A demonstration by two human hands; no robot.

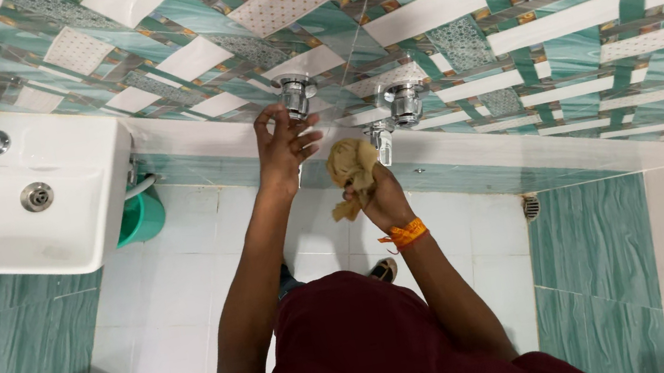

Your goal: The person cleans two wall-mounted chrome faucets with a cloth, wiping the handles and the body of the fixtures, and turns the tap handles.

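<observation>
Head view looks straight down a tiled bathroom wall, and I read the edges first. A white ledge (193, 137) runs across the frame just below the centre line of the taps, and everything I work on sits right at that ledge. At upper left the white washbasin (82, 154) juts out, its corner close to my left forearm, with a green bucket (140, 217) tucked under it. Open floor (179, 279) of pale tiles lies between the basin and my body, and more to the right, out to the small floor drain (531, 206) at centre right. That right side gives the widest room to swing an arm.

My left hand (284, 145) is stretched up at centre frame, arm nearly straight, fingers spread and curled over the left chrome tap knob (296, 93); its grip is loose around the knob, fingertips touching it. My right hand (377, 197) sits lower and just right of centre, wrist bent back, with an orange band (405, 233) around the wrist. Its grip is pressed together on a crumpled tan cloth (352, 166), which is bunched up against the spout (383, 145) under the right chrome tap knob (405, 101). Both forearms rise from my dark red shirt (356, 349) at bottom centre, apart from each other, forming a narrow V.
</observation>
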